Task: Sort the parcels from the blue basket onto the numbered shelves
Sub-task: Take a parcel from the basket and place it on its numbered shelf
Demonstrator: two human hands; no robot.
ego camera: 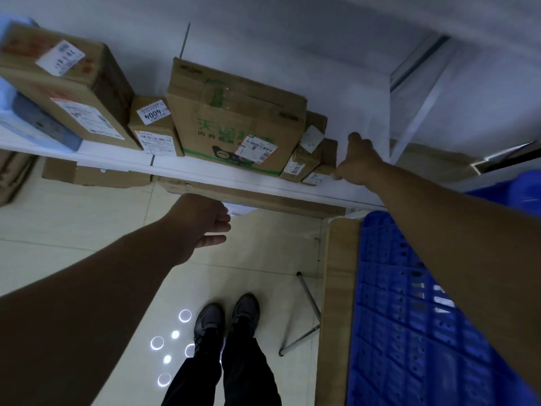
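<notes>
A white shelf (187, 168) carries a row of cardboard parcels. At the right end of the row sits a small brown parcel (320, 169), and my right hand (358, 162) grips its right side, thumb behind it and fingers curled at its front corner. It stands beside another small box (304, 159) and a large box with green print (234, 124). My left hand (202, 224) hangs open and empty over the floor, just below the shelf's front edge. The blue basket (409, 317) stands at the lower right under my right forearm; its contents are not visible.
Further left on the shelf are a box labelled 4004 (152, 124) and a big tilted box (67, 83). The basket rests on a wooden table (336, 288) with a metal leg. More cartons lie under the shelf (96, 174). My feet stand on the tiled floor.
</notes>
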